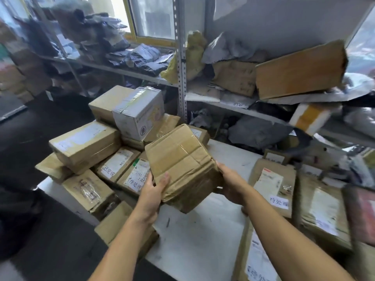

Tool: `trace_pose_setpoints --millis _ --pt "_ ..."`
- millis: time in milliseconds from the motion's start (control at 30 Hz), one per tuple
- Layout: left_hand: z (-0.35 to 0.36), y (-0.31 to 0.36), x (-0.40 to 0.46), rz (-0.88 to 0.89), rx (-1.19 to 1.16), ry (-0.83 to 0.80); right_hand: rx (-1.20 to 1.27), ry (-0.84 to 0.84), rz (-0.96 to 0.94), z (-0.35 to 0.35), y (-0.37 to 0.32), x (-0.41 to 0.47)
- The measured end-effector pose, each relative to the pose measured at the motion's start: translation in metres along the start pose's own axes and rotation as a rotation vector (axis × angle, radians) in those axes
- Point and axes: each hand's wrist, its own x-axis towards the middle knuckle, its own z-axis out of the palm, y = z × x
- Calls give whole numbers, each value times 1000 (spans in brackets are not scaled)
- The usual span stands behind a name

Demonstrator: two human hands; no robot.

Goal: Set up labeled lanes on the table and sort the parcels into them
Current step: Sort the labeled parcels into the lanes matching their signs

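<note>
Right, I see both hands gripping a crumpled brown taped cardboard box (180,169) above the white table (203,240). Left hand (151,196) thumb on top, fingers curled round its edge. Right hand (231,185) fingers wrapped under the box's far side.

Showing white and scuffed through the middle, the surface (203,230). Crowding its left side, brown parcels (85,145) lying flat and stacked, a white box (140,114) sitting on top at the far end; handwritten paper labels (108,172) showing among them. Lying flat along the right side, more brown parcels (322,216), one bearing a white handwritten label (279,202). Standing behind, metal shelves (233,107) holding grey mailing bags (259,132) and a tilted cardboard box (300,72).
</note>
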Motion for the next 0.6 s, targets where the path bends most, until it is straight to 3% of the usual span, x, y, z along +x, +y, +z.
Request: trace_pose_setpoints --millis 167,267,367,600 --pt "23 0 -9 134 628 14 120 153 -99 -13 12 -10" --pt "39 -4 -16 135 813 -14 129 180 -156 -17 19 -14" --pt "55 -3 -20 119 838 -7 86 203 -222 -17 24 -20" --pt "86 13 -31 89 628 -12 -51 254 -497 -10 20 -50"
